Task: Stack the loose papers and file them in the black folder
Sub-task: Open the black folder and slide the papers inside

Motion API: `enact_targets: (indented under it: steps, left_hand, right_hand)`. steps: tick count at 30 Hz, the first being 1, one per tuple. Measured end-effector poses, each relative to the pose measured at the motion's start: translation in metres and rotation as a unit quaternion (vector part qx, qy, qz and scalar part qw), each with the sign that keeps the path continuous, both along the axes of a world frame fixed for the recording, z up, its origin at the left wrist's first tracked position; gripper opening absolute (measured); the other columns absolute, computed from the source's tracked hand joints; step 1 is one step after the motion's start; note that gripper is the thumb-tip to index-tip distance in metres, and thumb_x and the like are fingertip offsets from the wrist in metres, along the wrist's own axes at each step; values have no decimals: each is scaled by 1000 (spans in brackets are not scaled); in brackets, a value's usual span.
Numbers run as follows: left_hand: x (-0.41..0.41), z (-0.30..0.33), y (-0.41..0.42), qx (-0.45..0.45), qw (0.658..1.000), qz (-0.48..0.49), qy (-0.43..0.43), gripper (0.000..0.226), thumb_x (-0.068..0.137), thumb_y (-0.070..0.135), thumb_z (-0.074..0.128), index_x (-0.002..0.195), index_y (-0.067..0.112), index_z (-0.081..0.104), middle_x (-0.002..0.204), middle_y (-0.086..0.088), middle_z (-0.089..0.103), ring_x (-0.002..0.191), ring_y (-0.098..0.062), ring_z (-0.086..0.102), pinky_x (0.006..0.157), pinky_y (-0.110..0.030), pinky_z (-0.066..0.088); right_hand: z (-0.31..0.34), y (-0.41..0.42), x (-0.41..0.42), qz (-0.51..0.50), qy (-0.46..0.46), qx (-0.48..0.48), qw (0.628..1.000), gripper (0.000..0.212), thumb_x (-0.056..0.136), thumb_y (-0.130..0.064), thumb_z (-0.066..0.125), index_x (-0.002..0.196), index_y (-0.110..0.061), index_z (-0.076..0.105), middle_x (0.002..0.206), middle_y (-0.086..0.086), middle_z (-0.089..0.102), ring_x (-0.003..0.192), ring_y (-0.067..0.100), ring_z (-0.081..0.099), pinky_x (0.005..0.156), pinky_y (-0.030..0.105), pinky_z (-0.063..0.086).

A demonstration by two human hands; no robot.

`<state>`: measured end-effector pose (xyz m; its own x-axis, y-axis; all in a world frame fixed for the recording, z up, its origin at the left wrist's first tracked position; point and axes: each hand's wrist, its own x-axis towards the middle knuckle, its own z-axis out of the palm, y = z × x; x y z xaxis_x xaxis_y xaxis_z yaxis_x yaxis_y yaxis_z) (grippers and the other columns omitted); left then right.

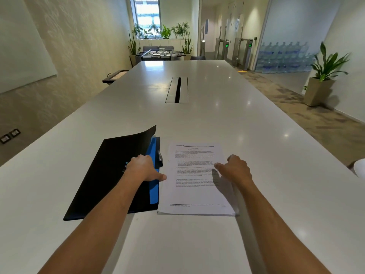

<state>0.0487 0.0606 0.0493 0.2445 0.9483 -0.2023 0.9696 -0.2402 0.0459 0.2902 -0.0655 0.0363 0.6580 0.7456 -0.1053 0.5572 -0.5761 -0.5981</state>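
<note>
A black folder (102, 175) lies on the white table (207, 119) at the near left. Its cover is lifted a little at the far right corner, and a blue inner sheet (154, 186) and a black clip (160, 156) show under it. My left hand (143, 168) sits on the cover's right edge with fingers curled over it, thumb pointing toward the papers. Just right of the folder lies a squared stack of printed papers (193, 190), flat on the table. My right hand (235, 169) holds the stack's right edge, thumb on the top sheet and fingers curled at the side.
A metal cable hatch (177, 89) is set into the table's middle, farther away. A white object (359, 167) pokes in at the table's right edge. A potted plant (321, 84) stands on the floor to the right; a wall runs along the left.
</note>
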Motion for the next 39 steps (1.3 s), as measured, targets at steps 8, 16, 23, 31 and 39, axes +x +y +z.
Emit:
enact_targets:
  steps: [8,16,23,31,39]
  left_hand:
    - [1,-2,-1,14,1000,-2,17,66,66,70,72,95,16,48,80,-1,49,75,-15,55,61,-27,46]
    - [2,-3,2,6,1000,0,20,67,66,71,71,96,16,47,79,-1,48,73,-14,54,60,-26,45]
    - [1,-5,3,8,1000,-1,6,65,65,70,72,92,16,50,79,-1,52,67,-13,53,58,-25,45]
    - [-11,3,5,-33,998,-2,-49,65,62,75,70,77,16,49,74,-1,53,59,-10,47,52,-23,37]
    - [-25,15,4,-15,995,-6,-94,29,93,24,57,118,9,54,89,-3,55,74,-13,58,63,-25,48]
  right_hand:
    - [3,7,10,-9,119,43,992,23,82,-29,63,72,-13,49,72,4,59,64,18,58,51,26,41]
    - [1,12,14,-37,256,62,964,25,77,-20,62,93,-1,58,78,11,64,68,26,64,51,27,46]
    - [-2,13,3,23,262,77,962,6,86,-10,56,90,-12,51,84,2,60,72,18,61,45,23,47]
    - [-3,4,-5,38,333,134,932,29,87,-1,52,114,-9,47,103,8,62,85,25,66,50,25,52]
    - [36,4,-6,6,363,295,884,31,87,5,51,115,-8,45,102,9,60,83,21,64,46,18,52]
